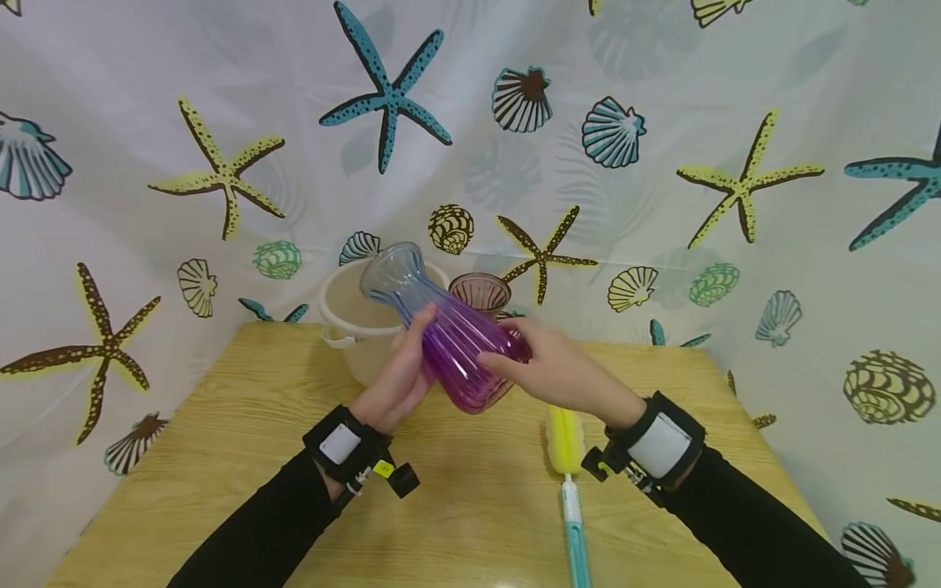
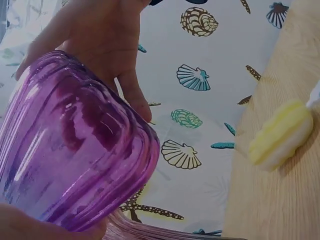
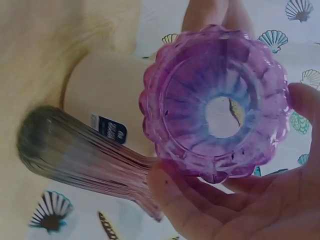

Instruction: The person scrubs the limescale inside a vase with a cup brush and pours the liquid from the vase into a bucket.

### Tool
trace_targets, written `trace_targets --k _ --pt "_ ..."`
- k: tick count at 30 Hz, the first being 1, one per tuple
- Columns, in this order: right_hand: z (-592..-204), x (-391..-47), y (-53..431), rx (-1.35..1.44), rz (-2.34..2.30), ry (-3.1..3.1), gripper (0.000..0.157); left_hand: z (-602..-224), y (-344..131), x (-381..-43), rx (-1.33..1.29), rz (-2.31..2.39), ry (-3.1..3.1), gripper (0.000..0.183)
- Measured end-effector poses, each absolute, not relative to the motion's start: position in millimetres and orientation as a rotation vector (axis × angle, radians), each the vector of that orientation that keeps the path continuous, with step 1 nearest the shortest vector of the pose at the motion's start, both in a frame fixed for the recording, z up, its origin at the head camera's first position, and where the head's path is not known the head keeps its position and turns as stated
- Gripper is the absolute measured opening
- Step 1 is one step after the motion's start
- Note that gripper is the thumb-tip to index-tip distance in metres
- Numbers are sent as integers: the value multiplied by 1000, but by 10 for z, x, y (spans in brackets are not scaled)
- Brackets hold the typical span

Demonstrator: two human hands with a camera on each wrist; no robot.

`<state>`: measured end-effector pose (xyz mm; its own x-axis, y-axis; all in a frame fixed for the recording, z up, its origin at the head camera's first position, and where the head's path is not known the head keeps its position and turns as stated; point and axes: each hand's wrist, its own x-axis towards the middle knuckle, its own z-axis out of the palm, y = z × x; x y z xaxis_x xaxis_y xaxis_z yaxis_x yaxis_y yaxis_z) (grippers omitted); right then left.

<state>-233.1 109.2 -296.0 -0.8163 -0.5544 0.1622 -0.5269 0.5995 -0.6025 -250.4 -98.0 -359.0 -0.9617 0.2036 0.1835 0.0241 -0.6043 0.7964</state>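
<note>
A yellow-headed brush (image 1: pixel 571 502) lay on the wooden table (image 1: pixel 463 523). Beyond its head, the person's right hand (image 1: pixel 555 367) gripped the base of a tilted purple-blue vase (image 1: pixel 463 339), held above the table; the left hand (image 1: pixel 400 371) clasped its side, thumb uppermost. Behind stood a pale bucket (image 1: pixel 360 355) and a second vase (image 1: pixel 480 294), before a shell-and-starfish cloth (image 1: pixel 470 163).

At the centre of the head view, the purple vase (image 1: pixel 466 347) and right hand (image 1: pixel 555 367) hide most of the pink vase (image 1: pixel 480 292); some fingers of the left hand (image 1: pixel 397 376) are hidden too. The bottom edge, right of centre, cuts off the brush (image 1: pixel 566 441). The bucket label (image 3: pixel 113 130), left in the right wrist view, is illegibly blurred.
</note>
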Motion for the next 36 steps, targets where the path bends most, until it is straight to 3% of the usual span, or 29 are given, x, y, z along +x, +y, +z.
trace_targets --k 9,14,21,28,36 --pt "-3100 -2207 1312 -1033 -1093 2668 73 -3372 -815 -2318 710 2617 1773 51" --pt "-3127 -2204 1312 -1120 -1132 2683 80 -3232 -693 -2217 849 2447 2177 67" --pt "-3184 -2287 1377 -1029 -1330 2761 99 -3347 -430 -2403 1005 2134 2553 86" --pt "-3277 -2396 1522 -899 -1538 2787 90 -3399 -134 -2592 1154 1899 2700 80" --pt "-3587 -2660 1801 -820 -1530 3003 83 -3571 56 -2723 1029 1691 2810 87"
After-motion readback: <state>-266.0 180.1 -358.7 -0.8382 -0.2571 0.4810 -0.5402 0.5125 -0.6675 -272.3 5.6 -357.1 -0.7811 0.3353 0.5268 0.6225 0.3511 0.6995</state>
